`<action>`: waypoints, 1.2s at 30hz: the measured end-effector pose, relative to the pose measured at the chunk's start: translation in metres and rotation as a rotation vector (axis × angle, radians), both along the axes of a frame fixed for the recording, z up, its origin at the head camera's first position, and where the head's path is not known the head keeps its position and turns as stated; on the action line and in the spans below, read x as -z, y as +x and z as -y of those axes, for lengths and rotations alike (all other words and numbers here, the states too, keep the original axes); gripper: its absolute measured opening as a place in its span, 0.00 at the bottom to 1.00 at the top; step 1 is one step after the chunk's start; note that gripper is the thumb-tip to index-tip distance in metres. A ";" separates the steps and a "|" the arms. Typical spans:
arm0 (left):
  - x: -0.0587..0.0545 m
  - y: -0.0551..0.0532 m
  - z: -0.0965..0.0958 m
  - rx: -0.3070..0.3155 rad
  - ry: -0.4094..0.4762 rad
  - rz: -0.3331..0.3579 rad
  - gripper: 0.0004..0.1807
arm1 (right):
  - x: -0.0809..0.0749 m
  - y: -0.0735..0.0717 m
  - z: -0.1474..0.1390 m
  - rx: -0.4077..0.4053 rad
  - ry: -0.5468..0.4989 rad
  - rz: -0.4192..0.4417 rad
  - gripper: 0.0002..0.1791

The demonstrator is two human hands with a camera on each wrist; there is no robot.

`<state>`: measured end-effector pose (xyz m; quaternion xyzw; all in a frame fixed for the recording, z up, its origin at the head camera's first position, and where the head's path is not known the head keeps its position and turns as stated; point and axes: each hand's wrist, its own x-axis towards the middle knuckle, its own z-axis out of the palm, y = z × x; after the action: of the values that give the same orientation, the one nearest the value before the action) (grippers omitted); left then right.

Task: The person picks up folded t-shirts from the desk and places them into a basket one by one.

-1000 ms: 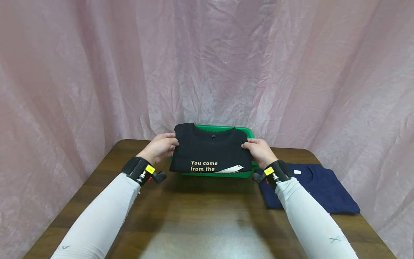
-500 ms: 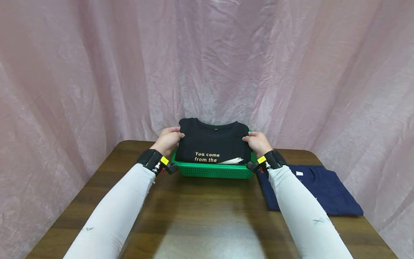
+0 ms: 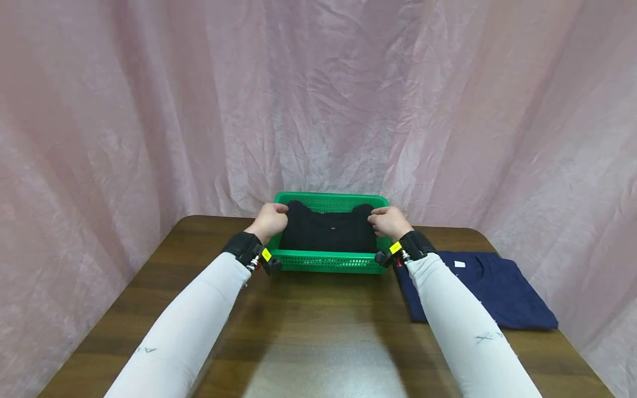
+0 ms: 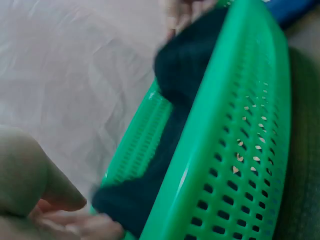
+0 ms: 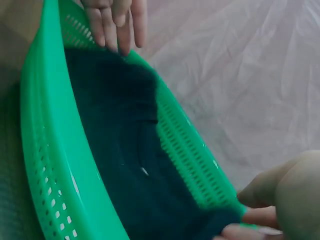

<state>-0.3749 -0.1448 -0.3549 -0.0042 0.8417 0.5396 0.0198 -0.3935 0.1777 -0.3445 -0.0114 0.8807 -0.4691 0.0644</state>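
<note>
A folded black T-shirt [image 3: 328, 232] lies inside the green plastic basket [image 3: 330, 262], its collar toward the back wall. The basket's front wall hides the lower part of the shirt. At the shirt's left shoulder is my left hand [image 3: 271, 222]; in the right wrist view this left hand [image 5: 117, 22] has straight, spread fingers beside the cloth. My right hand [image 3: 390, 223] is at the other shoulder, over the basket's right side. In the right wrist view its thumb and fingers [image 5: 255, 217] stand apart, touching the edge of the cloth.
A folded navy T-shirt [image 3: 497, 293] with a small white label lies on the wooden table [image 3: 318, 331], right of the basket and partly under my right forearm. A pink curtain [image 3: 328, 99] hangs behind the table.
Both hands have carried the black T-shirt from above the basket down into it, coming closer together. The printed lettering has dropped out of sight, and the hands' fingers have loosened from the cloth.
</note>
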 end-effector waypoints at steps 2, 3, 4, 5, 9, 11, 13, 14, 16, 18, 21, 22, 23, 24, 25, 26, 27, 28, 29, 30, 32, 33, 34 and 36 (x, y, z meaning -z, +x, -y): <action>-0.004 0.006 -0.003 0.006 -0.045 -0.034 0.32 | -0.003 0.004 -0.001 -0.022 -0.042 0.018 0.30; -0.007 0.009 -0.005 0.009 -0.049 -0.048 0.31 | -0.005 0.007 -0.002 -0.032 -0.060 0.022 0.31; -0.009 0.011 -0.007 0.014 -0.030 -0.049 0.30 | -0.007 0.009 -0.004 -0.037 -0.077 0.024 0.31; -0.010 0.014 -0.009 0.020 -0.009 -0.050 0.29 | -0.008 0.012 -0.005 -0.040 -0.094 0.021 0.31; -0.015 0.027 -0.016 0.081 0.107 -0.019 0.23 | -0.012 0.025 -0.011 -0.062 -0.170 0.022 0.29; -0.016 0.035 -0.020 0.116 0.140 -0.010 0.22 | -0.012 0.032 -0.014 -0.086 -0.185 0.010 0.29; -0.016 0.042 -0.023 0.149 0.154 -0.005 0.21 | -0.011 0.039 -0.018 -0.111 -0.195 -0.002 0.28; -0.015 0.045 -0.024 0.164 0.158 -0.005 0.21 | -0.009 0.042 -0.019 -0.124 -0.201 -0.010 0.28; -0.012 0.050 -0.027 0.190 0.167 -0.003 0.21 | -0.007 0.049 -0.022 -0.145 -0.205 -0.024 0.27; -0.008 0.056 -0.030 0.214 0.173 0.000 0.20 | -0.004 0.055 -0.025 -0.159 -0.202 -0.032 0.27; -0.003 0.064 -0.032 0.246 0.180 -0.001 0.20 | -0.001 0.066 -0.029 -0.186 -0.199 -0.038 0.27; -0.001 0.068 -0.033 0.256 0.181 -0.004 0.20 | 0.000 0.069 -0.030 -0.194 -0.202 -0.040 0.27; 0.000 0.071 -0.035 0.267 0.185 -0.005 0.19 | 0.001 0.073 -0.032 -0.206 -0.206 -0.045 0.27; 0.001 0.074 -0.036 0.278 0.187 -0.007 0.19 | 0.002 0.077 -0.033 -0.216 -0.209 -0.048 0.27; 0.002 0.078 -0.038 0.291 0.193 -0.011 0.19 | 0.002 0.081 -0.034 -0.225 -0.212 -0.049 0.27; 0.004 0.081 -0.040 0.301 0.199 -0.009 0.19 | 0.003 0.085 -0.036 -0.232 -0.211 -0.052 0.27; 0.005 0.083 -0.042 0.313 0.202 -0.009 0.19 | 0.004 0.088 -0.037 -0.235 -0.211 -0.054 0.27; 0.006 0.086 -0.044 0.326 0.208 -0.006 0.19 | 0.005 0.091 -0.039 -0.240 -0.211 -0.056 0.27; 0.007 0.089 -0.045 0.339 0.212 -0.003 0.19 | 0.005 0.095 -0.040 -0.243 -0.207 -0.058 0.27; 0.008 0.092 -0.048 0.350 0.218 0.001 0.19 | 0.006 0.098 -0.042 -0.244 -0.204 -0.059 0.27; 0.011 0.097 -0.052 0.371 0.227 0.011 0.19 | 0.006 0.105 -0.046 -0.245 -0.201 -0.065 0.27; 0.012 0.099 -0.054 0.380 0.230 0.012 0.19 | 0.006 0.108 -0.048 -0.245 -0.202 -0.068 0.27; 0.014 0.101 -0.056 0.389 0.237 0.017 0.20 | 0.006 0.110 -0.050 -0.246 -0.203 -0.070 0.27; 0.017 0.105 -0.061 0.401 0.247 0.025 0.20 | 0.007 0.116 -0.055 -0.245 -0.205 -0.074 0.27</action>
<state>-0.2694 -0.0842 -0.3715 0.1588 0.7531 0.6236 0.1371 -0.2778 0.2327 -0.3511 -0.1426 0.8219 -0.5446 0.0871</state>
